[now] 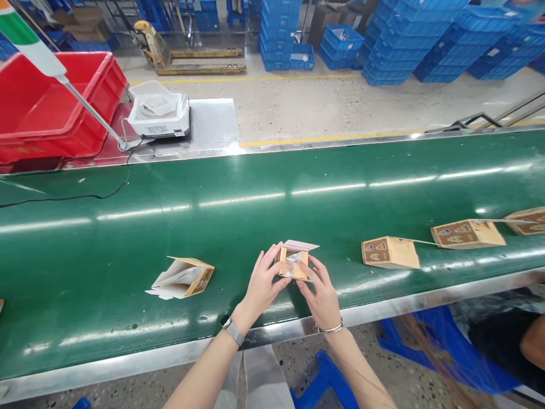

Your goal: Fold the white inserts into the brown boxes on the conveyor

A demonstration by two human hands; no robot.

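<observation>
A small brown cardboard box (300, 246) with its top open and a white-lined flap raised is between my two hands over the green belt. My left hand (263, 281) grips its left side, thumb low at the near edge. My right hand (322, 288) holds the right side, with fingers reaching over the opening. Inside the box shows something whitish, perhaps clear plastic; its kind I cannot make out. To the left, another open carton (187, 278) lies tilted on the belt with its flaps spread.
Printed boxes (389, 253) with raised flaps sit in a line on the belt (238, 199) to the right. Across the belt are a red crate (91, 113), a white scale (164, 120) and a black cable (97, 197). Another person's arm (534, 343) shows at lower right.
</observation>
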